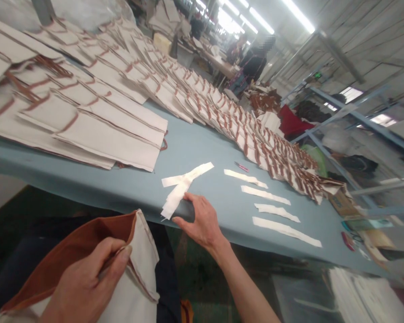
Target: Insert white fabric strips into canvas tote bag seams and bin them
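My left hand (90,278) pinches the edge of a cream fabric piece with brown lining (84,242), held in front of my body below the table edge. At the front edge of the table, my right hand (200,220) has its thumb and fingers apart around the lower end of a small pile of white fabric strips (183,184). The strips lie crossed over one another, and the lower end reaches the table edge. Whether my right fingertips touch them, I cannot tell.
Several white strips (265,195) lie apart on the blue-green table (202,143), near a small pink-handled tool (242,167). Stacked cream pieces with brown trim (114,121) cover the left, and overlapping rows (222,112) run along the back. A person (252,63) stands far off.
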Motion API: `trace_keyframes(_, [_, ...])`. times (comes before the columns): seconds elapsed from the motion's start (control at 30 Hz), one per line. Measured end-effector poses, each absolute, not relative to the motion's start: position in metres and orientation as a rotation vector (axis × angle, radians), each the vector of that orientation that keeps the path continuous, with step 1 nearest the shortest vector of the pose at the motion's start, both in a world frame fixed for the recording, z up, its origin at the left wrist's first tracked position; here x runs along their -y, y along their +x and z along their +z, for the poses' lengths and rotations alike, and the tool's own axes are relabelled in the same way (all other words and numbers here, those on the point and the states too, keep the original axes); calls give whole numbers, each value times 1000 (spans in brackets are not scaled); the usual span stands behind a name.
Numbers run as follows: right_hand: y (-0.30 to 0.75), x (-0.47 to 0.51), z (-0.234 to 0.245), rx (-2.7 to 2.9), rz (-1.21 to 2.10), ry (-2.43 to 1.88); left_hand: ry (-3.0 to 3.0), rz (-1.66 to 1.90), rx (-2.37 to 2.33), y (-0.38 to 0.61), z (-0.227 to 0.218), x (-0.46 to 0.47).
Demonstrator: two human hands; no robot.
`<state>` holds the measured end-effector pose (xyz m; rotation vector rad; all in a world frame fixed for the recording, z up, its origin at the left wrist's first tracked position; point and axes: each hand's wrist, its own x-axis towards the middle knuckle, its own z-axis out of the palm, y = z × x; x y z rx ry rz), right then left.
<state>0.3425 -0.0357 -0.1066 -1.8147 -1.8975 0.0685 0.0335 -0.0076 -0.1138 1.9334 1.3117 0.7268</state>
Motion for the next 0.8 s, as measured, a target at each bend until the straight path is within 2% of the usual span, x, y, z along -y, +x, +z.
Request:
trace_keyframes(0.13, [337,36,-105,1964,29,-1779,1950,653,-1200,37,-112,0])
trace_keyframes(0.43, [317,28,-126,2068,-69,-1736,1946,649,-1335,41,-118,4])
trace_keyframes(0.63, [315,22,-131,1954,-32,-1721,1976,752,-1288,64,-104,1])
trace_keyframes(0.8, [316,23,-123,1804,61,-1703,2088,638,-1143,84,-98,-15])
